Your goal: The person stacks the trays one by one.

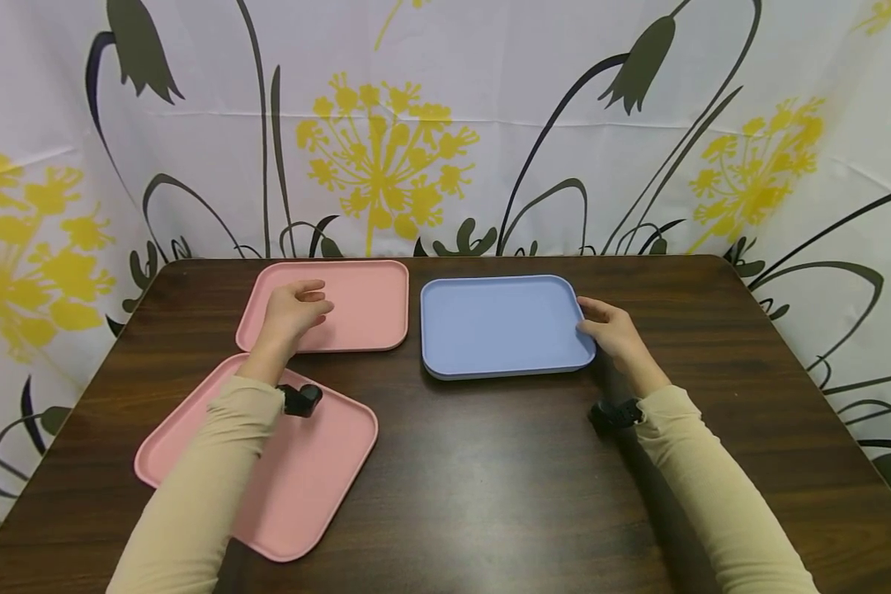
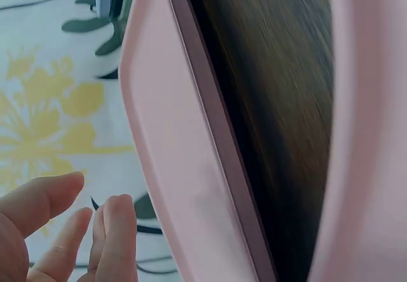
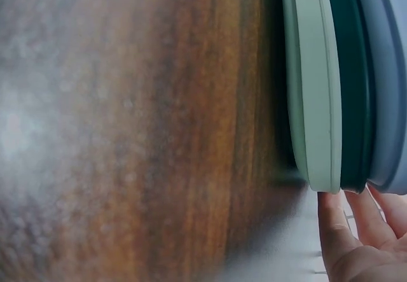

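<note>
My left hand (image 1: 293,312) hovers over the left part of the back pink tray (image 1: 367,309), fingers loosely bent and nothing between them. In the left wrist view, its fingers (image 2: 117,231) show beside that tray's far rim. At the right end of a blue tray (image 1: 497,326) is my right hand (image 1: 615,330), with its fingertips against the short edge. The right wrist view reveals a stack there: the blue tray over a dark green tray (image 3: 351,91) and a light green tray (image 3: 318,91). The right fingers (image 3: 369,221) touch the stack's end without wrapping round it.
A second pink tray (image 1: 304,487) lies angled on the left front of the dark wooden table (image 1: 490,478), partly under my left forearm. Behind the table hangs a white flowered cloth (image 1: 445,49). Both wrists wear black straps with small devices.
</note>
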The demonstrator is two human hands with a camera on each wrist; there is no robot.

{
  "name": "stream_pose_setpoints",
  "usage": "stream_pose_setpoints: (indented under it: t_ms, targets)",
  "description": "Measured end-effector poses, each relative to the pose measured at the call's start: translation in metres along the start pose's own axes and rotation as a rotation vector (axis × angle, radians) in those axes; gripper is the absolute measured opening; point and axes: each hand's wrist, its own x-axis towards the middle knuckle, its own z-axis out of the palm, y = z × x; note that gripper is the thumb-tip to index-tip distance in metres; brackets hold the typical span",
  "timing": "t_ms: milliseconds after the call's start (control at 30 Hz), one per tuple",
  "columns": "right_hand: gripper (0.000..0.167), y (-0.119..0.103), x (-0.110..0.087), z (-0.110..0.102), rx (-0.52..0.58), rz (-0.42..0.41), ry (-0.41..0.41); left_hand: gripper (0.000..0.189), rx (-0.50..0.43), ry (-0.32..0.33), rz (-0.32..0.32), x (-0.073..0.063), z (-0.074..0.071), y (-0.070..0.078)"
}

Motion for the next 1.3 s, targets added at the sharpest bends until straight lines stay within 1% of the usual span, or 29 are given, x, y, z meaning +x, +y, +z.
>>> stream_pose_setpoints:
  t_ms: [167, 433, 600, 667, 767, 867, 1033, 1167, 1233, 1300]
  targets:
    - [0.053, 0.0, 0.001, 0.001, -0.004, 0.004, 0.004, 0.055, 0.036, 0.028, 0.017, 0.001, -0.014, -0.008]
    - [0.052, 0.001, 0.001, 0.0, -0.004, 0.018, -0.003, 0.055, 0.074, 0.111, -0.056, 0.001, -0.034, -0.02]
    - [0.053, 0.001, 0.002, -0.002, 0.004, 0.017, -0.009, 0.054, 0.094, 0.153, -0.057, 0.002, -0.045, -0.025]
    - [0.053, 0.001, 0.002, -0.002, 0.005, 0.016, -0.011, 0.053, 0.119, 0.169, -0.053, 0.002, -0.049, -0.027]
    - [0.053, 0.0, 0.002, -0.002, 0.004, 0.02, -0.015, 0.053, 0.155, 0.188, -0.065, 0.001, -0.055, -0.031]
    - [0.053, 0.001, 0.002, -0.002, 0.005, 0.021, -0.018, 0.054, 0.152, 0.195, -0.096, 0.002, -0.061, -0.037]
    - [0.053, 0.002, 0.003, -0.003, 0.016, 0.02, -0.027, 0.058, 0.096, 0.217, -0.135, 0.004, -0.07, -0.048]
    - [0.053, 0.002, 0.004, -0.002, 0.024, 0.016, -0.03, 0.061, 0.069, 0.231, -0.166, 0.005, -0.077, -0.056]
    - [0.053, 0.002, 0.003, -0.002, 0.026, 0.015, -0.031, 0.061, 0.066, 0.228, -0.183, 0.005, -0.079, -0.058]
    - [0.053, 0.002, 0.003, -0.003, 0.028, 0.016, -0.032, 0.061, 0.085, 0.227, -0.193, 0.005, -0.08, -0.059]
